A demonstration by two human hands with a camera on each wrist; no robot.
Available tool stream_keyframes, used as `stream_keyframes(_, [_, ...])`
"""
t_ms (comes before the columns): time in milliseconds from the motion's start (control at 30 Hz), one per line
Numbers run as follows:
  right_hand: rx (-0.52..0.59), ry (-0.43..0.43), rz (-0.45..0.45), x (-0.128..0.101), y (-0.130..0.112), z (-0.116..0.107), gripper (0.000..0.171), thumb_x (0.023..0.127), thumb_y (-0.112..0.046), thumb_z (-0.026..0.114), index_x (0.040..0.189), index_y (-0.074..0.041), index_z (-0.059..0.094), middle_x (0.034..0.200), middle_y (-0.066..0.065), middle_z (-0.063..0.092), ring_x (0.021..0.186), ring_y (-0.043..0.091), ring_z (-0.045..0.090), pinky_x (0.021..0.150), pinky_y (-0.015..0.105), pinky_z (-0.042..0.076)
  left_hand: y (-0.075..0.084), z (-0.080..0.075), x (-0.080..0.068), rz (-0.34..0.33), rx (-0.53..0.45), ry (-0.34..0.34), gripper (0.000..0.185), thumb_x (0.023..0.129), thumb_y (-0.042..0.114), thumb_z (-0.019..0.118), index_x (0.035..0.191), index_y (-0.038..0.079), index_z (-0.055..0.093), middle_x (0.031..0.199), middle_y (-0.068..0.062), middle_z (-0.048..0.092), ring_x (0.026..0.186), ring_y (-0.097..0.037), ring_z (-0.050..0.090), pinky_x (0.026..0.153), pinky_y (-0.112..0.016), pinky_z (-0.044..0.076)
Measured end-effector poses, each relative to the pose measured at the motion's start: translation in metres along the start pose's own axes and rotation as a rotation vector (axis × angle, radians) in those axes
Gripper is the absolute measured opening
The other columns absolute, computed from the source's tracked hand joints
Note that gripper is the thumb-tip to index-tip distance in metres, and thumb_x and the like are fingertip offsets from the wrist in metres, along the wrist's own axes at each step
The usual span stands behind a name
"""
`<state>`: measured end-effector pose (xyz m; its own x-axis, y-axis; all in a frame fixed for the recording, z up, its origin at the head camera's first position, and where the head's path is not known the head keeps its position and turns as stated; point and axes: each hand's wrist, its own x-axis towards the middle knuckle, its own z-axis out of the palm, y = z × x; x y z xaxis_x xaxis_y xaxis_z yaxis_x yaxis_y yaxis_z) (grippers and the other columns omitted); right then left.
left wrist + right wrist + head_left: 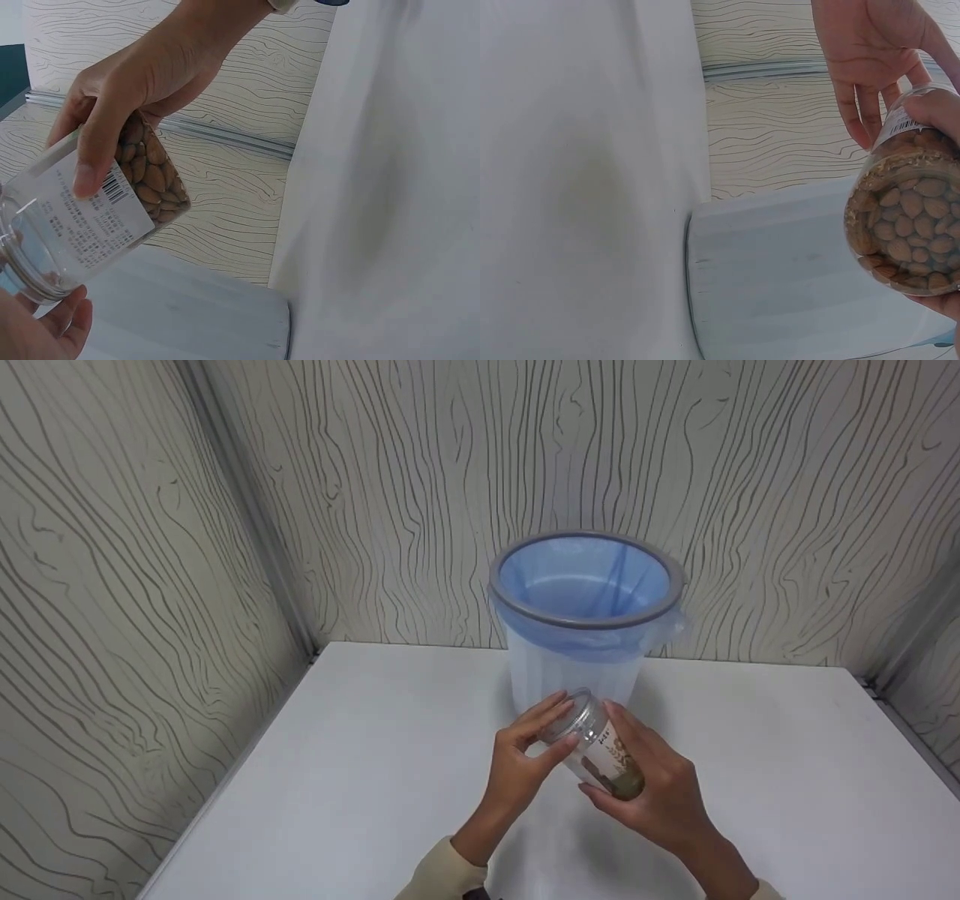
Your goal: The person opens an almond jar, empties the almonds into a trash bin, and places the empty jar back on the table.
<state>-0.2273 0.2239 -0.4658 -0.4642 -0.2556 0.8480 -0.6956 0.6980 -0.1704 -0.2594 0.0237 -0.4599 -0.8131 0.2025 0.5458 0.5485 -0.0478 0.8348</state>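
Nearest, the right hand point(660, 795) grips the body of a clear jar point(600, 750) of almonds, tilted above the white desk point(337, 780). The left hand point(525, 757) has its fingers curled around the lid point(566, 716), which I judge is still on. Just behind stands the bin point(585, 615) with a blue bag; it looks empty, so nothing is poured yet.

Head camera looks down at the table point(360, 780) from above; both wrist cameras sit close, sharing the almond jar point(90, 217) between the hands.
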Motion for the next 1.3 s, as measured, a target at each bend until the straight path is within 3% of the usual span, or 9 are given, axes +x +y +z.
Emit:
stream_keyframes(633, [-0.040,-0.005,-0.008,-0.0013,0.0008,0.0009,0.111,0.053,-0.034,0.099,0.148,-0.003,0.050,0.146,0.008,0.057,0.116,0.029,0.067,0.100,0.019,0.040,0.0059,0.0017,-0.0011,-0.022,0.046,0.030,0.039,0.094,0.029,0.073,0.132,0.019,0.070,0.144,-0.002,0.060,0.134,-0.018,0.054,0.103,-0.042,0.048])
stream_keyframes(1000, [-0.041,-0.006,-0.015,-0.0017,0.0012,0.0015,0.112,0.053,-0.033,0.100,0.148,-0.003,0.051,0.147,0.007,0.057,0.117,0.030,0.067,0.100,0.020,0.040,0.0087,0.0035,-0.0025,-0.067,0.080,0.055,0.039,0.093,0.031,0.074,0.131,0.022,0.071,0.143,0.000,0.060,0.132,-0.016,0.055,0.101,-0.041,0.049])
stream_keyframes(1300, [-0.042,-0.007,-0.018,-0.0012,0.0015,0.0006,0.112,0.053,-0.033,0.100,0.148,-0.002,0.051,0.147,0.007,0.056,0.117,0.030,0.067,0.101,0.019,0.040,0.0082,0.0016,-0.0017,-0.061,0.080,0.036,0.039,0.094,0.031,0.074,0.131,0.021,0.071,0.143,-0.001,0.061,0.130,-0.019,0.057,0.097,-0.041,0.052])
